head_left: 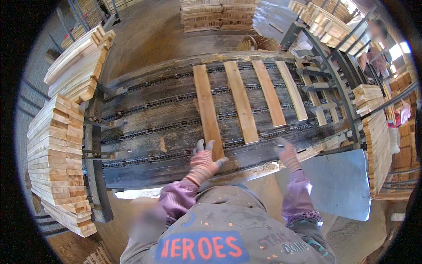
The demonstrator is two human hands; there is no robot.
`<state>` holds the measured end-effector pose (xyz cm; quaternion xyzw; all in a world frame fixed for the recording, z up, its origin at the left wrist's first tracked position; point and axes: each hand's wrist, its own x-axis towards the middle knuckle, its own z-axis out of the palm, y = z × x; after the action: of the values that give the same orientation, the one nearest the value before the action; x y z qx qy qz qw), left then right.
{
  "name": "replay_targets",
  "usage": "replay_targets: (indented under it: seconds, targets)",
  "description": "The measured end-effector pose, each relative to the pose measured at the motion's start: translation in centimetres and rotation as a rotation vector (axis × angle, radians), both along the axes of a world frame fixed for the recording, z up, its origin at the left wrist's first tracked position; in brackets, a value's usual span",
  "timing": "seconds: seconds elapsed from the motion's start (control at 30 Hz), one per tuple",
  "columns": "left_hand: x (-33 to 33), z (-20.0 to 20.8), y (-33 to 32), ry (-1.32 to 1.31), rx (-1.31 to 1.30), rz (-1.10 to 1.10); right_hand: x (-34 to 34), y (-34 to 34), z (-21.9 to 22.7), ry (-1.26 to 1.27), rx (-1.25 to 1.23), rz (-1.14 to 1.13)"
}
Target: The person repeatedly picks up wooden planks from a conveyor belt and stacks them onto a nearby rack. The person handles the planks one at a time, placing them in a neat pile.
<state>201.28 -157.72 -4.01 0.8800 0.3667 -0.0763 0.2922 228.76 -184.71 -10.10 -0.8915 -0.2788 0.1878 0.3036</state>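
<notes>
My left hand [204, 163], in a striped glove with grey fingertips, is at the near end of a wooden board [206, 105]. The thumb lies to the right of the board and the fingers to its left, closed about that end. My right hand [288, 155], gloved alike, hovers near the table's front edge with its slightly blurred fingers stretched out and nothing visible in them. To the right of the held board, a second board [241, 101], a third board [269, 94] and a paler narrow board [291, 90] lie spaced across the dark chain conveyor [149, 127].
Stacked boards [55, 149] stand on a metal rack at the left; another stack [377, 132] is at the right. A grey metal sheet [336, 182] lies below the conveyor's right end. Beyond stands a timber pile [218, 15]. Another person [376, 55] is at the far right.
</notes>
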Motion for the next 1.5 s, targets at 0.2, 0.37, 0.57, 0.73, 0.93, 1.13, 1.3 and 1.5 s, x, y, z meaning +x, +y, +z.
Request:
replay_targets:
  seconds: [0.2, 0.37, 0.57, 0.73, 0.93, 1.13, 1.3, 1.5]
  targets:
    - [2.6, -3.1, -3.0, 0.243, 0.062, 0.051, -3.9, 10.9, 4.2, -0.077, -0.152, 0.187]
    - [-0.5, -3.6, 1.0, 0.011, -0.115, 0.329, -6.9, 17.8, 5.9, -0.176, -0.442, 0.163]
    - [-4.5, 1.1, 3.8, -0.818, -1.221, 0.59, -8.1, 21.8, 8.0, 0.04, -0.563, 0.187]
    - [-5.2, 1.7, 3.8, -0.851, -1.278, 0.588, -5.8, 19.2, 5.2, 1.201, 0.529, 0.02]
    - [-3.1, -0.6, 3.3, -0.784, -1.01, 0.427, -11.2, 19.5, 7.0, 1.158, 0.509, 0.18]
    - [-2.1, -0.2, 2.6, -0.653, -1.12, 0.367, -14.6, 20.0, 3.8, 0.988, 0.505, 0.115]
    - [-3.3, 0.0, 3.2, -0.659, -0.924, 0.293, -11.7, 19.5, 4.3, 0.449, 0.417, 0.073]
    - [-3.7, 1.6, 2.1, -0.552, -1.056, 0.308, -7.8, 22.5, 7.4, -0.054, -0.593, 0.03]
